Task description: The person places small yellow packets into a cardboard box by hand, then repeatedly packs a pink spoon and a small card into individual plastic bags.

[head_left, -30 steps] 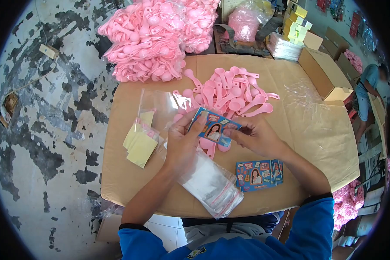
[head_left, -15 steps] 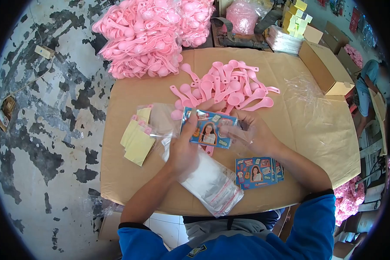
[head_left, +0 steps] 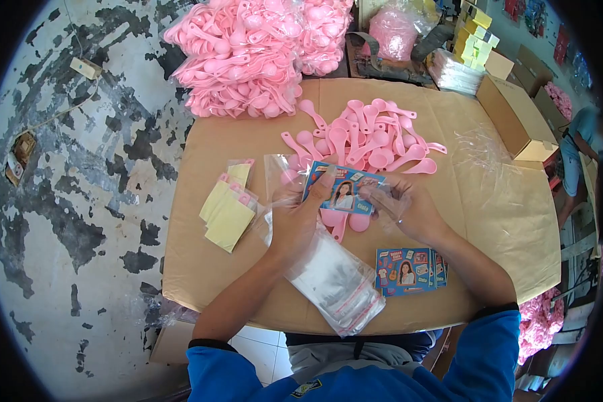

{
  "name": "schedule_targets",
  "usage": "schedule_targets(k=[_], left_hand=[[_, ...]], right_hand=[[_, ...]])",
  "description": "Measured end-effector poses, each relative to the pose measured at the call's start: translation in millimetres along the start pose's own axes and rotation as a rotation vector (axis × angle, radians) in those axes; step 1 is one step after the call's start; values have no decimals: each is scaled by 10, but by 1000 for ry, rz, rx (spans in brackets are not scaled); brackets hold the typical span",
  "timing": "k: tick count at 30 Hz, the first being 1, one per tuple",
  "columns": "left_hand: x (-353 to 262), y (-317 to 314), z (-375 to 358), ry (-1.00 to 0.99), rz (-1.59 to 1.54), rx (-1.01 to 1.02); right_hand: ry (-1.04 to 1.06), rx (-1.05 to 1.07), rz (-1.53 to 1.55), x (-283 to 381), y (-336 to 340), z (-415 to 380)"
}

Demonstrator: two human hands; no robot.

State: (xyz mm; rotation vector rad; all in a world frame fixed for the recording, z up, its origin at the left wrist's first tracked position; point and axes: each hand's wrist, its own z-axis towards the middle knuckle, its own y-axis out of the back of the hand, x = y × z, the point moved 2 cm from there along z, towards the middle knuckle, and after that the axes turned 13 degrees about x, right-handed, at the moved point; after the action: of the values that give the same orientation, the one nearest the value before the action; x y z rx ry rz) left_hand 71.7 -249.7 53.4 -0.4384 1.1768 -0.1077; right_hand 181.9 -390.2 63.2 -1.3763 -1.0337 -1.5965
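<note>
My left hand (head_left: 296, 218) grips a blue printed card (head_left: 344, 194) with its thumb over the front; the card bears a portrait and small pictures. Clear plastic (head_left: 279, 175) sticks out beside that hand. At the card's right end, my right hand (head_left: 419, 209) has its fingers closed on clear plastic (head_left: 394, 205). Pink spoons (head_left: 338, 220) peek out beneath the card, and a loose pile of pink spoons (head_left: 375, 137) lies just beyond. Below my hands rest a stack of clear plastic bags (head_left: 335, 281) and a fanned stack of blue cards (head_left: 405, 271).
Yellow cards in clear packets (head_left: 229, 218) lie at the left on the brown-covered table (head_left: 204, 275). Large bags of pink spoons (head_left: 238, 60) stand at the far left edge. Crumpled clear plastic (head_left: 486, 157) and a cardboard box (head_left: 516, 117) are at the right; another person (head_left: 573, 151) is beyond.
The whole view has shifted, so the table sits further right. Both hands and the card have moved slightly away from my body, uncovering more of the spoons beneath the card.
</note>
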Motion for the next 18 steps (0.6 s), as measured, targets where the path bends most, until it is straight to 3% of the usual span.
schedule_targets(k=[13, 18], left_hand=[[-92, 70, 21, 35, 321, -115], [-83, 89, 66, -63, 88, -118]], right_hand=[[99, 29, -99, -69, 172, 37], [49, -16, -40, -42, 210, 50]])
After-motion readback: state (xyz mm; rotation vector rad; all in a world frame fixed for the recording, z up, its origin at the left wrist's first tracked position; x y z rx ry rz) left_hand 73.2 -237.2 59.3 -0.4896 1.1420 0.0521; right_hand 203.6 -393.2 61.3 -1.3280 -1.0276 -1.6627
